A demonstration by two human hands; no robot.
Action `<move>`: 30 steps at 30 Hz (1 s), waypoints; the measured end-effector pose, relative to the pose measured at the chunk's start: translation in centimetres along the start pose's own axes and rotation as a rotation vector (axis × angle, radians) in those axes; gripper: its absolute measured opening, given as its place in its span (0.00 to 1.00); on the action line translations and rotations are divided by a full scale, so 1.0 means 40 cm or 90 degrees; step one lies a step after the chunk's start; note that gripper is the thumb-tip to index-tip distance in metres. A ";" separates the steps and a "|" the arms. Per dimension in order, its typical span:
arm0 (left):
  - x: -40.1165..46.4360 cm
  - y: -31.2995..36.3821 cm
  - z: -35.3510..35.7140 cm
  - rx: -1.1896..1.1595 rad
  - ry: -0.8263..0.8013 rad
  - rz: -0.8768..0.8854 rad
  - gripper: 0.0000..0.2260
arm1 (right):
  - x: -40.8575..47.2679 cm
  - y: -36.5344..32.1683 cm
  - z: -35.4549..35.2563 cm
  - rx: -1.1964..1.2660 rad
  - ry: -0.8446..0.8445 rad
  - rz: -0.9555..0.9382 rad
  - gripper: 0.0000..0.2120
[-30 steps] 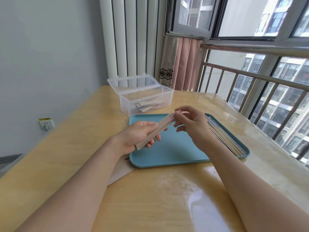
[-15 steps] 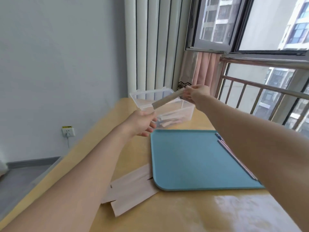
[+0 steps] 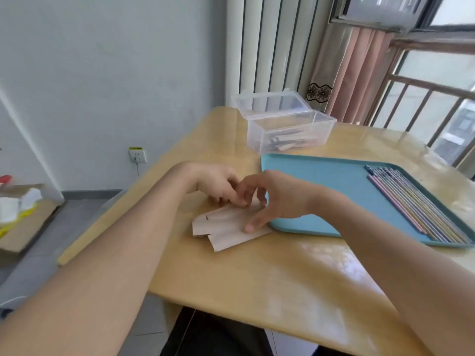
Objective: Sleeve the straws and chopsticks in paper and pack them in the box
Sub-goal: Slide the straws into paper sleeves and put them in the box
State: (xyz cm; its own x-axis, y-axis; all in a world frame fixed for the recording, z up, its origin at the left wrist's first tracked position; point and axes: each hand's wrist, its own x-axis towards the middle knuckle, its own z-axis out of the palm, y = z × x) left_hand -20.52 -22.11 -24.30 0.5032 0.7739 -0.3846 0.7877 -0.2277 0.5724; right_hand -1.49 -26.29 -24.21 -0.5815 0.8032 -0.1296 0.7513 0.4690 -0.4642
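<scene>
Head view:
L hand (image 3: 216,182): on paper sleeves (image 3: 226,226), fingers curled at stack's far edge; can't tell if gripping.
R hand (image 3: 272,199): fingers spread, thumb tip pressing stack.
Sleeves: on surface (image 3: 257,276), left of tray (image 3: 321,176).
Straws (image 3: 416,204): tray's right side.
Box (image 3: 290,129): lid open, behind tray, sleeved pcs inside.

Both forearms are seen bare to the frame edge; no sleeves, watch or rings. Dark trousers (image 3: 216,335) are visible below the table edge.
</scene>
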 end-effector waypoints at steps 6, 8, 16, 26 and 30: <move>-0.027 -0.042 0.031 -0.162 0.055 0.062 0.09 | 0.019 0.019 0.022 -0.024 0.075 -0.020 0.20; -0.034 -0.050 0.039 -0.211 0.081 0.072 0.10 | 0.025 0.022 0.027 -0.015 0.106 -0.033 0.17; -0.044 -0.064 0.037 -0.521 0.089 0.080 0.40 | 0.022 0.056 0.011 0.277 0.344 -0.050 0.04; 0.075 0.184 0.038 -0.518 0.197 0.221 0.18 | -0.064 0.096 -0.054 0.690 0.285 0.081 0.03; 0.148 0.240 0.130 -0.622 0.204 0.171 0.16 | -0.126 0.159 -0.077 0.520 0.315 0.190 0.08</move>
State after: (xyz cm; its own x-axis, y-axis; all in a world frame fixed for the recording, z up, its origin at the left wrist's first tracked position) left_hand -8.13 -22.79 -24.83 0.3890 0.9207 -0.0319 -0.0349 0.0493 0.9982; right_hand 7.18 -26.24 -23.82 -0.0688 0.9966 -0.0454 0.2917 -0.0234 -0.9562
